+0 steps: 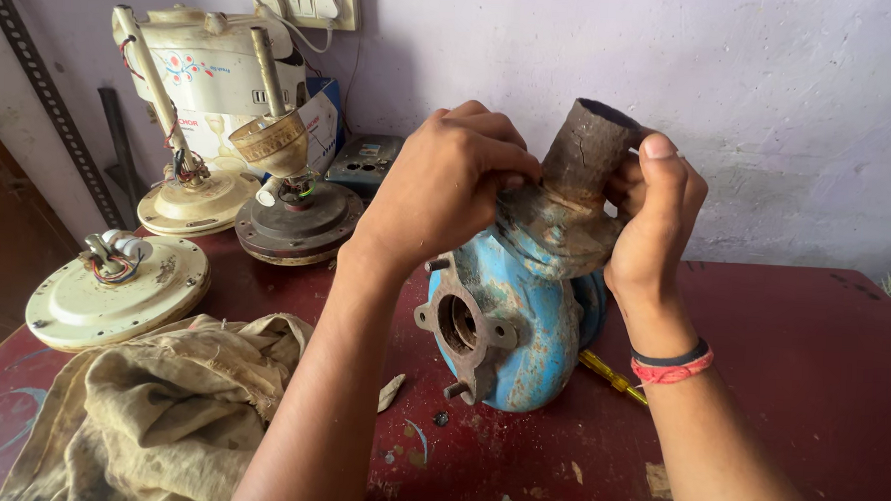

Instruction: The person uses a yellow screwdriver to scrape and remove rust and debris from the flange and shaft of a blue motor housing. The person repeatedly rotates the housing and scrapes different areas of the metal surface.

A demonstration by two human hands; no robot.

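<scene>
The left hand (448,186) is being closed over the flange of a blue pump casing (507,323), fingers curled onto the rusty outlet pipe (585,156). The right hand (657,215) is being wrapped round the same pipe from the other side, thumb raised beside its mouth. The casing is being held upright on the dark red worktop (811,367), directly below both hands. A yellow screwdriver (612,378) is lying just under the right wrist. A crumpled cloth (158,408) is lying below the left forearm, and ceiling-fan motors (118,291) are sitting well beyond it.
</scene>
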